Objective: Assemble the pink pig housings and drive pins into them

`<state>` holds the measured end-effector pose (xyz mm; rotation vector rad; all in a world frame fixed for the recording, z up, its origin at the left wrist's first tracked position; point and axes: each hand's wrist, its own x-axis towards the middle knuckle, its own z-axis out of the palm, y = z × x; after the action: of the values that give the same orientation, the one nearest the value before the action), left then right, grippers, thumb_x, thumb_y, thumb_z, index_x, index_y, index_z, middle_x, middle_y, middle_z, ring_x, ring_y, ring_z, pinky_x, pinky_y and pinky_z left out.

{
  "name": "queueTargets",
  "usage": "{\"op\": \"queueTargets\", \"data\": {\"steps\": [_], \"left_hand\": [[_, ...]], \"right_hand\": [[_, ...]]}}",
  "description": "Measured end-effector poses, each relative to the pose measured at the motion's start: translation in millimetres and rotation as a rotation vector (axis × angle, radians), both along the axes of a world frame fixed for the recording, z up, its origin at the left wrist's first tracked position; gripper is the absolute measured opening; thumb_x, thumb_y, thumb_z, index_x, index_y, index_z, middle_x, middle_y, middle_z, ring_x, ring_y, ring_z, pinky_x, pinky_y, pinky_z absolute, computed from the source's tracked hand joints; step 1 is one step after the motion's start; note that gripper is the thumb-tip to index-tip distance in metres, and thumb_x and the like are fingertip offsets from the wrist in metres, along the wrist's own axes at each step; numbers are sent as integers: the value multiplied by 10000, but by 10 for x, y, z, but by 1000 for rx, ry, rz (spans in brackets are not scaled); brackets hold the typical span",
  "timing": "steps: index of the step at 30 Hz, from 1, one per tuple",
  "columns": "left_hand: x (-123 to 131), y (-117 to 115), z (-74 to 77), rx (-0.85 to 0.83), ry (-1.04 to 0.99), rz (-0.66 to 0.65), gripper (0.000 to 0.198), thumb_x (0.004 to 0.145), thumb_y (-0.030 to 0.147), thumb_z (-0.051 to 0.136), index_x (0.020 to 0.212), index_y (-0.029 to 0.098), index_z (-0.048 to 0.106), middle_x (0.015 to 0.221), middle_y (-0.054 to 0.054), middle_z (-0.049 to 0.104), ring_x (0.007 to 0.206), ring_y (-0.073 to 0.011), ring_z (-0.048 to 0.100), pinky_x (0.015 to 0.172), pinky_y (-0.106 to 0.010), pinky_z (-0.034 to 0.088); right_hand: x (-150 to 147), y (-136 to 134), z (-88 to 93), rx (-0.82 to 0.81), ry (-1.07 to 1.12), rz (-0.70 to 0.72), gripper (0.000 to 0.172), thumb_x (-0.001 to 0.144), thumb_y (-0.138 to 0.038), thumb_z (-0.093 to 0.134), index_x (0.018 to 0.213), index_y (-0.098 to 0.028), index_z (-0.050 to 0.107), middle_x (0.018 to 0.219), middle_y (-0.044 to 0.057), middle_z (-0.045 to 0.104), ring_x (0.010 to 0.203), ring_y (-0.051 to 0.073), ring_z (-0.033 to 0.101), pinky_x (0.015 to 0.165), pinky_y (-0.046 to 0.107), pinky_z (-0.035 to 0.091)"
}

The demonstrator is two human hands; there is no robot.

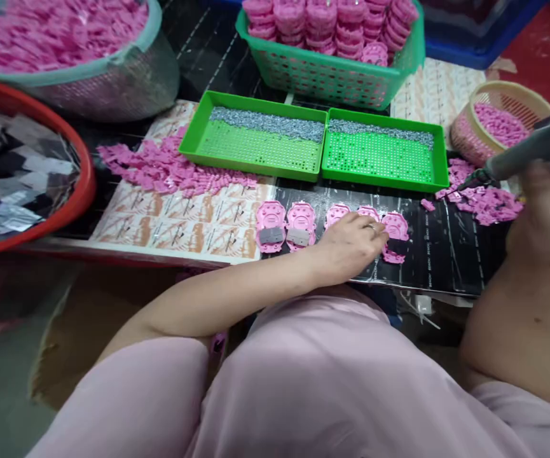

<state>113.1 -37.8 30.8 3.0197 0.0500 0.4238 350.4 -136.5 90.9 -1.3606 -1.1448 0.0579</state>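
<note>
The left hand (348, 248), its grip impossible to tell, should steady the 3 pink housings (395, 224) in front of the right green tray (384, 180), the right hand (542, 213), clasping the electric screwdriver (517, 154) right of it, aiming squarely.

Soft light, dark shadow beneath the table (451, 254), blurred tool (525, 152), stretched edges

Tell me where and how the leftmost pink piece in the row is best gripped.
Probably pinch the leftmost pink piece by its far and near edges, from above: it lies flat, the neighbouring pink piece crowds its right edge, and a grey plate covers part of its near half.
</note>
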Motion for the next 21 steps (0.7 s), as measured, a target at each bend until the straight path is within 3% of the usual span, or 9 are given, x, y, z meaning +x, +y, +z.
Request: {"op": "queueTargets", "data": {"steps": [2,4,6,11,15,18,21], "left_hand": [[220,-108,-4,8,47,-20,250,962,146,456,1122,104,644,1125,-125,688,1013,-232,634,799,-353,453],[354,-163,-17,16,91,-15,246,956,133,452,1103,90,645,1042,-124,695,981,-244,633,770,-356,432],[411,-166,-30,16,133,-13,214,947,146,478,1038,92,664,956,-113,696,964,-255,628,762,-359,418],[387,-84,-16,-34,186,-3,204,932,273,573,1015,126,687,979,-100,694,948,-244,615,786,-355,419],[353,-66,25,-49,185,24,260,944,331,562,1046,123,681,1024,-102,690,972,-244,607,833,-362,428],[349,-74,42,-41,210,33,253,945,326,560,1028,122,684,1020,-107,692,973,-247,603,835,-367,435],[356,-85,47,-29,225,34,254,938,329,571,1015,116,685,1001,-112,691,966,-250,599,823,-367,443]], "right_hand": [[46,76,-69,124,32,-22,491,670,-164,810,1126,-269,661,1197,25,645,1134,197,609,933,326,492],[64,151,-89,59,118,-2,359,632,-155,836,953,-228,693,1013,48,710,947,194,678,909,380,525],[53,193,-60,-46,138,-19,256,669,-214,827,880,-231,682,973,58,725,906,201,694,915,410,538],[-51,126,21,-60,-43,-152,318,671,-299,839,913,-227,644,792,11,696,738,148,661,798,343,550],[-135,44,-17,-40,-18,-83,200,727,-293,792,725,-195,617,643,-20,602,587,83,557,616,271,481],[-195,-9,-18,-3,88,-35,214,742,-359,777,834,-207,658,802,-7,659,669,98,625,665,286,514],[-227,-85,6,-7,276,143,462,704,-395,805,1114,-255,645,945,3,718,902,178,698,860,367,554]]}}
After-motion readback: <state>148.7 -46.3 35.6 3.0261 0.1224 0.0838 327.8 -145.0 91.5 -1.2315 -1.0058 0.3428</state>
